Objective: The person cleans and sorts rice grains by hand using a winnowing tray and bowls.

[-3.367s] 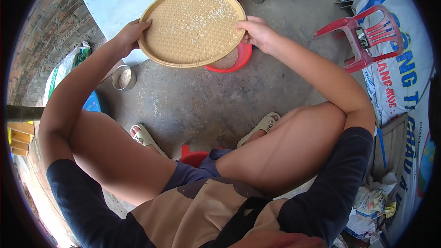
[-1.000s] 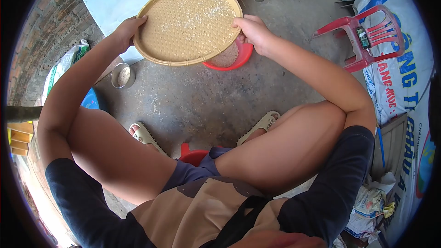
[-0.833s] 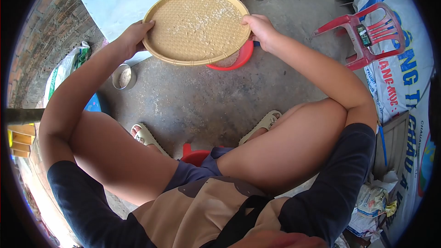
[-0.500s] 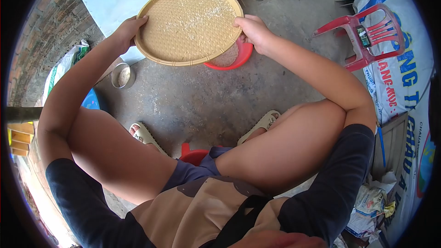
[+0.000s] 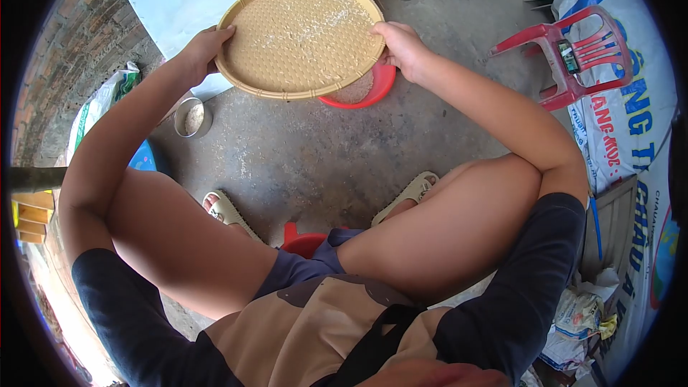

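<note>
We held up the round woven tray [image 5: 287, 94] at twelve o'clock, with little white grains [image 5: 331, 27] on it. Our left hand [image 5: 199, 51] gripped its nine o'clock edge, our right hand [image 5: 405, 49] its three. A red bowl [image 5: 386, 83] peeked out at five. Tipping seemed to need care, since grains could slide.

Looks like a rough household yard or porch: bare concrete floor [image 5: 287, 150], brick wall [image 5: 72, 36] at upper left, plastic chair [image 5: 584, 54] and printed tarp [image 5: 638, 122] at right.
</note>
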Tool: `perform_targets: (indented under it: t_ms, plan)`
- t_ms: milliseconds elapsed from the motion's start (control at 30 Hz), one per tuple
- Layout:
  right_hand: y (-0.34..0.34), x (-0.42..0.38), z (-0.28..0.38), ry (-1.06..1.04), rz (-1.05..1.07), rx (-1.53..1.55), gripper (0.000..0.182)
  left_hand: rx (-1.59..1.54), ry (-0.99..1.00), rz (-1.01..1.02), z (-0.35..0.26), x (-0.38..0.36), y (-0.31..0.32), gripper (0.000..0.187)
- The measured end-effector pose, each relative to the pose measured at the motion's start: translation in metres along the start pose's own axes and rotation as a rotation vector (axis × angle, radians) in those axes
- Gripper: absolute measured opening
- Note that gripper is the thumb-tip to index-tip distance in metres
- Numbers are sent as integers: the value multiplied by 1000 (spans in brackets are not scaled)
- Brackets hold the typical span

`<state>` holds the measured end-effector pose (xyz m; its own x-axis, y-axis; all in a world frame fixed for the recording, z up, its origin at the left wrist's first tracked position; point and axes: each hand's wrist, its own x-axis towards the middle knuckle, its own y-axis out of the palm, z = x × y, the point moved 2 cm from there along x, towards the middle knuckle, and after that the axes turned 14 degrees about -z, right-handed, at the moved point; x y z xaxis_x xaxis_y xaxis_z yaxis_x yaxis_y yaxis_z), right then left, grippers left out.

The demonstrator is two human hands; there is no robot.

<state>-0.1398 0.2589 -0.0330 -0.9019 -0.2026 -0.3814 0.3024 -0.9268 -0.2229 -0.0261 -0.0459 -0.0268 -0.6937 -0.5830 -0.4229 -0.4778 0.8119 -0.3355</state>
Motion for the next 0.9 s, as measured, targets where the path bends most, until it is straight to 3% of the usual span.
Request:
perform_targets:
  t_ms: [100, 200, 400, 600, 833, 900]
  plan:
    - [-12, 10, -2, -9, -105, 35, 27, -6, 0, 34, -2, -23, 16, 33]
    - [-14, 13, -6, 2, -143, 42, 23, -4, 9, 63, -7, -28, 17, 37]
    - [0, 1, -5, -41, -11, -43, 16, 48, 4, 30, -6, -5, 3, 39]
    - [-14, 10, -2, 3, -133, 74, 23, -13, -30, 65, -1, -24, 18, 41]
    - [2, 5, -3, -72, 27, -77, 23, 44, 38, 33, -7, -3, -2, 42]
    - [1, 6, -1, -36, -21, -42, 22, 19, 14, 19, -6, -7, 1, 38]
